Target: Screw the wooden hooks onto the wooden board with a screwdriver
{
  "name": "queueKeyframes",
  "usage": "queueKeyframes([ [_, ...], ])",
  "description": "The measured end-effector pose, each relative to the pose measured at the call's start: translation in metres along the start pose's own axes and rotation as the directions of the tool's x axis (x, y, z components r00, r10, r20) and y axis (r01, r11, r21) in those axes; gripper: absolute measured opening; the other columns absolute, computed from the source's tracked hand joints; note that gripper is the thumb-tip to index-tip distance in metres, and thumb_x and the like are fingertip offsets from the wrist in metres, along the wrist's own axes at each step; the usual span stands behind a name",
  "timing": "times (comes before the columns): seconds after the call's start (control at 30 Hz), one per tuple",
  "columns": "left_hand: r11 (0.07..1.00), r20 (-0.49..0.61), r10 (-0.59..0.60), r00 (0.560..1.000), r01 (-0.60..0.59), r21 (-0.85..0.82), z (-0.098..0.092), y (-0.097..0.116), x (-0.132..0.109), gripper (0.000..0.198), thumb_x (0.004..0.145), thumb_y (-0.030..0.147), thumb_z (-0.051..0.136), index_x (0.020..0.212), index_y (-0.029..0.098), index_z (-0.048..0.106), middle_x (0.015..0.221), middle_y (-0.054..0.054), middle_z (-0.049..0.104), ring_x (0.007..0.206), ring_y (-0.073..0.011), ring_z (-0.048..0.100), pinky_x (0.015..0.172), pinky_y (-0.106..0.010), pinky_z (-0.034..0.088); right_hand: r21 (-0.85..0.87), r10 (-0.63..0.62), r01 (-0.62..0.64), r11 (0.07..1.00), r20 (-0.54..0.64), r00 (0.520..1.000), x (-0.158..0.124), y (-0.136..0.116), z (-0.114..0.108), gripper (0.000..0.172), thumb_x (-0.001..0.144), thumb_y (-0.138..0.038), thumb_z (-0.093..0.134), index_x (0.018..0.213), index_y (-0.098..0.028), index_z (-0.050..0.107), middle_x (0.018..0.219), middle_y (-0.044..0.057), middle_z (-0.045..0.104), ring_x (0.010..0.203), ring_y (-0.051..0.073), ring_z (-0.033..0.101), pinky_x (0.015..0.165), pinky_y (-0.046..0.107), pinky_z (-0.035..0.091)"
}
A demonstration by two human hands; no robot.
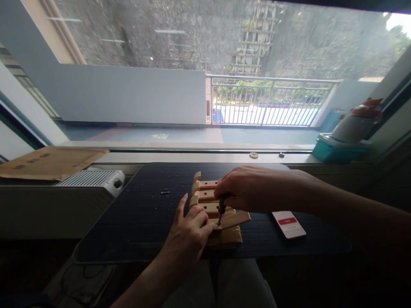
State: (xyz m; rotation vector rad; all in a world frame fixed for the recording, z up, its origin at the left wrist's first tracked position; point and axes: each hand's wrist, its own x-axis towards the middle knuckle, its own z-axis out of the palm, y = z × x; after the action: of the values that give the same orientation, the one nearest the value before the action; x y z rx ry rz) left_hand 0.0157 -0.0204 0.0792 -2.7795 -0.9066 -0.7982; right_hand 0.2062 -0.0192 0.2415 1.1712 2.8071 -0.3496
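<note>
A wooden piece made of several slats [205,196] lies on a dark ribbed mat [141,214] in front of me. My right hand [253,188] is closed round a small dark screwdriver [221,210], whose tip stands on a slat near the front. My left hand [189,233] rests on the front left of the wooden piece and presses it down, fingers curled, one finger raised. A few small screws [165,192] lie on the mat to the left of the slats.
A phone [289,224] with a lit screen lies on the mat to the right. A brown cardboard sheet [48,162] and a white radiator [93,179] are at the left. A teal box with a white container [343,143] stands on the window sill at the right.
</note>
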Motion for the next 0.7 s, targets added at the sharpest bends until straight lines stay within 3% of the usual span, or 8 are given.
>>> queueKeyframes([
  [0.43, 1.0, 0.016, 0.004, 1.0, -0.004, -0.001, -0.001, 0.0, 0.0, 0.015, 0.082, 0.017, 0.05, 0.083, 0.024, 0.064, 0.077, 0.001, 0.058, 0.096, -0.0182, 0.053, 0.11, -0.055, 0.007, 0.003, 0.065, -0.065, 0.998, -0.049, 0.997, 0.004, 0.004, 0.012, 0.021, 0.086, -0.022, 0.043, 0.078, -0.014, 0.06, 0.063, 0.0, 0.054, 0.052, 0.008, 0.038, 0.05, 0.023, 0.024],
  [0.7, 1.0, 0.008, 0.001, 1.0, 0.0, -0.027, -0.001, 0.0, 0.0, 0.017, 0.081, 0.017, 0.05, 0.084, 0.024, 0.065, 0.077, 0.001, 0.059, 0.096, -0.019, 0.052, 0.11, -0.056, 0.007, -0.03, 0.03, -0.032, 0.999, -0.042, 0.999, 0.0, -0.002, 0.001, 0.017, 0.082, -0.021, 0.046, 0.084, -0.019, 0.063, 0.068, 0.0, 0.059, 0.054, 0.008, 0.039, 0.051, 0.023, 0.023],
])
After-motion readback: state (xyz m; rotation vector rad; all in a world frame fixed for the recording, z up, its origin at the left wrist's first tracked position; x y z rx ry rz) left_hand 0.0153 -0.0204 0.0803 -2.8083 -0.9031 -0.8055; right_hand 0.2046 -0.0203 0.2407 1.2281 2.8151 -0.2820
